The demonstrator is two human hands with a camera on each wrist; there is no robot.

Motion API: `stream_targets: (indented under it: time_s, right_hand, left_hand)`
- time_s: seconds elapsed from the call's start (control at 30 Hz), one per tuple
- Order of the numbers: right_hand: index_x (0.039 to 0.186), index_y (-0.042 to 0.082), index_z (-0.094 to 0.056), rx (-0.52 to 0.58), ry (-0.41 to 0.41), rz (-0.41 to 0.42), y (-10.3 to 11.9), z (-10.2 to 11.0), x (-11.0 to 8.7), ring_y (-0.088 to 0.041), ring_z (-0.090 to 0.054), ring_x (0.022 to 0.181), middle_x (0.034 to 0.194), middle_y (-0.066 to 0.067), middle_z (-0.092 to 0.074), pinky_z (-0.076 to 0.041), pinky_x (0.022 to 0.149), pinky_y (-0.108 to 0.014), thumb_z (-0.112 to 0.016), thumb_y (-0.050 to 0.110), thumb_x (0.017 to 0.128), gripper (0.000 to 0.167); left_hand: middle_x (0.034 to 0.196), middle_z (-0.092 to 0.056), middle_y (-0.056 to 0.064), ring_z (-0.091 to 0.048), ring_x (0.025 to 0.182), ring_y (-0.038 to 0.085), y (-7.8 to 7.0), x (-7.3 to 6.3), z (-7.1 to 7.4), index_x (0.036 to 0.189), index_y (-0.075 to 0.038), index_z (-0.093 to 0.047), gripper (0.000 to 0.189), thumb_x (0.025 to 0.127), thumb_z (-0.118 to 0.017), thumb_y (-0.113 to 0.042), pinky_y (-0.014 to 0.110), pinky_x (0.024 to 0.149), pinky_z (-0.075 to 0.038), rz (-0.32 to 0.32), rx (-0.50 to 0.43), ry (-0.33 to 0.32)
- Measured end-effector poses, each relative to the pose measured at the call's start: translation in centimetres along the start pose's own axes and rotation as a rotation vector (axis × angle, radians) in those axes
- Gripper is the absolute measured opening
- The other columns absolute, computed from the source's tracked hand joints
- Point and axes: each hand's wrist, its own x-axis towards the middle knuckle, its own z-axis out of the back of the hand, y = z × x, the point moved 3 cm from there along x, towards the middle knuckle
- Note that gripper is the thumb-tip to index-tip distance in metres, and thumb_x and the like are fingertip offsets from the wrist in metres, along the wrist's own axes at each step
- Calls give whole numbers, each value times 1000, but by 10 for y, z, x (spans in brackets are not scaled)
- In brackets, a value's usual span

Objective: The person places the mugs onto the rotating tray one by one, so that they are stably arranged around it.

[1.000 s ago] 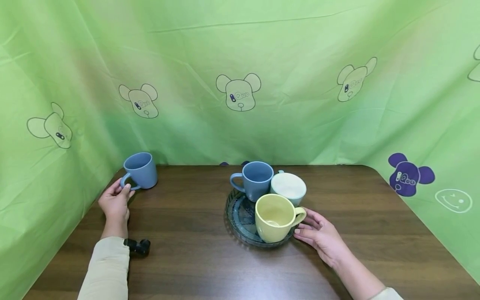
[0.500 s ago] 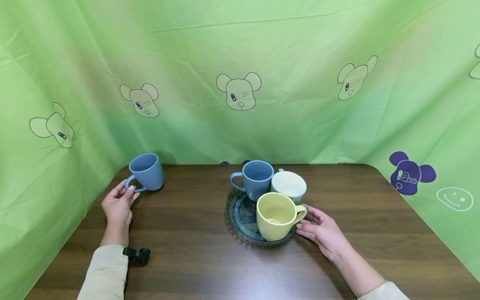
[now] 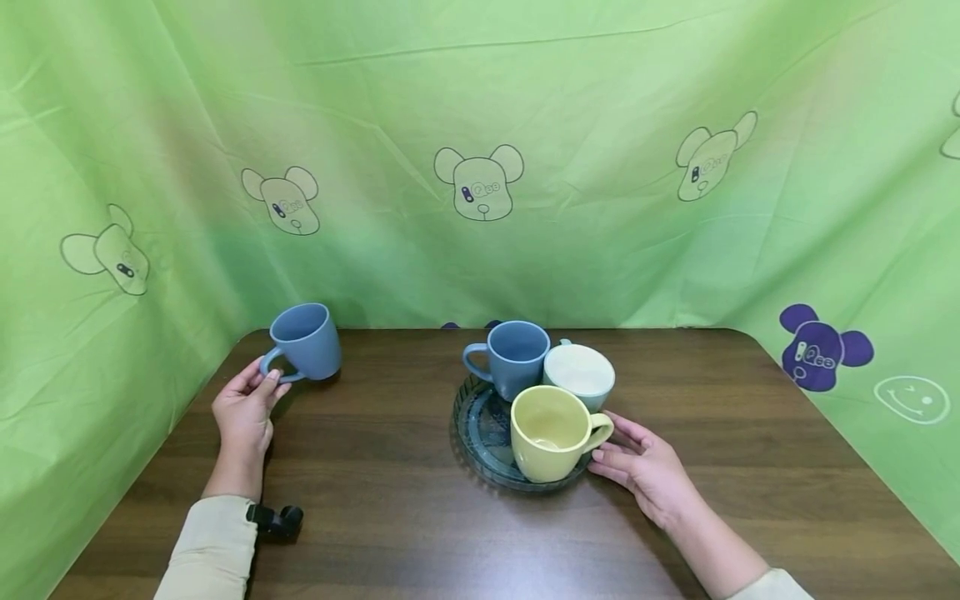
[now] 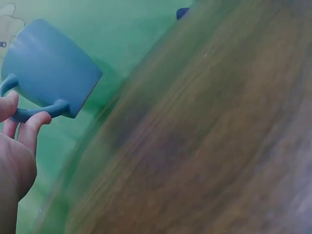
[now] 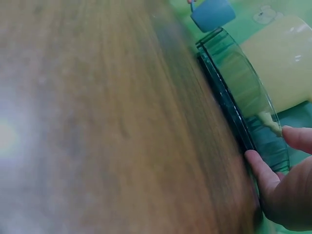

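At the table's far left, my left hand (image 3: 246, 410) pinches the handle of a blue mug (image 3: 309, 346) between thumb and fingers. The mug tilts slightly, and in the left wrist view the blue mug (image 4: 53, 66) shows its base edge. My right hand (image 3: 651, 475) is at the right rim of a round, dark glass tray (image 3: 480, 454), thumb on one side and fingers at the lower edge. On the tray stand a yellow mug (image 3: 546, 454), another blue mug (image 3: 513, 367) and a pale mint mug (image 3: 581, 379) with a white inside. The yellow mug's handle points towards my right hand.
The brown wooden table (image 3: 390, 517) runs back to a green curtain (image 3: 585, 250) printed with bear heads, which also closes both sides. A black strap mount (image 3: 276, 522) sits on my left wrist.
My left hand has moved the blue mug to the right, a little at a time. My right hand stays at the tray's rim, and the mugs on the tray stand as before.
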Motion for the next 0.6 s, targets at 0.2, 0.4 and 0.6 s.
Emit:
stream_targets:
  time_s: [0.2, 0.4, 0.6]
  right_hand:
    - [140, -4, -37, 31, -8, 4, -1, 0, -3, -17, -66, 96, 114, -2, -58, -58, 86, -41, -63, -19, 81, 66]
    - [142, -8, -33, 29, -12, 2, -1, 0, -3, -16, -66, 96, 114, -2, -58, -58, 86, -42, -63, -19, 82, 68]
    - [146, -12, -24, 21, -11, -3, -2, 0, -1, -15, -66, 96, 114, -2, -57, -58, 87, -42, -62, -19, 83, 74]
  left_hand:
    - [74, -56, 7, -71, 70, 16, 0, -5, -6, 95, -2, -77, 32, 81, -63, 23, 29, 62, -60, 4, -14, 41]
    - [73, -57, 7, -72, 70, 18, -1, -11, -12, 94, -2, -77, 31, 82, -62, 23, 30, 63, -60, 46, -29, 71]
    - [73, -59, 8, -72, 70, 18, -3, -17, -18, 96, -2, -76, 31, 82, -62, 22, 30, 63, -61, 54, -16, 88]
